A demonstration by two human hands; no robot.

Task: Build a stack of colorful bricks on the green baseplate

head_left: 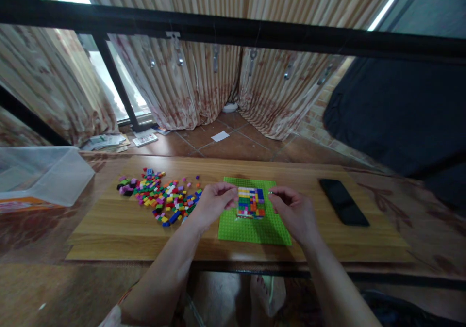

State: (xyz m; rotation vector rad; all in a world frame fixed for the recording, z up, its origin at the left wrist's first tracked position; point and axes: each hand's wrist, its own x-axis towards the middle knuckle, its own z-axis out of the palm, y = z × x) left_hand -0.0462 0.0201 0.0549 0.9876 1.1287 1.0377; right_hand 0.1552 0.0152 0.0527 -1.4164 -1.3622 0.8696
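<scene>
A green baseplate [255, 230] lies on the wooden board. On it stands a small block of stacked multicoloured bricks [251, 202]. My left hand [214, 203] rests at the block's left side, fingers curled with thumb and forefinger pinched near its top edge. My right hand [294, 210] sits just right of the block, fingers curled, pinching something tiny that I cannot make out. A pile of loose coloured bricks [163, 196] is spread to the left of my left hand.
A black phone [343, 202] lies on the board at the right. A clear plastic box [40, 174] stands at the far left. A black rail [233, 31] crosses overhead; curtains and a tiled floor lie beyond the board.
</scene>
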